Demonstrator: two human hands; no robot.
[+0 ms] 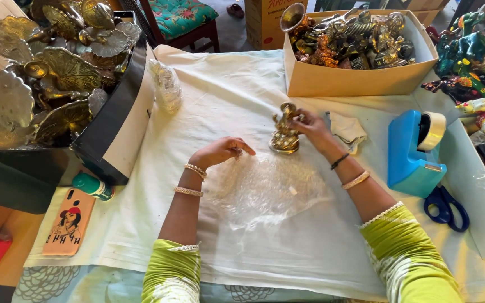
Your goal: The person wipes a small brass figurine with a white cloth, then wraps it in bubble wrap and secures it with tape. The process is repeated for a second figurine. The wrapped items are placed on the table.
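Note:
A small brass figurine (284,132) stands upright on the white cloth (225,95), at the far edge of a clear bubble-wrap sheet (265,191). My right hand (311,126) grips the figurine from its right side. My left hand (220,151) rests on the near left corner of the bubble wrap, fingers loosely curled and pointing toward the figurine, holding nothing I can make out. Both wrists wear bangles and the sleeves are green.
A cardboard box (355,81) of brass figures sits behind. A black bin (113,123) of brass leaves is at left. A blue tape dispenser (413,151), blue scissors (447,207), a folded rag (347,129), a phone (69,221), a green bottle (92,186) and painted figures (478,62) lie around.

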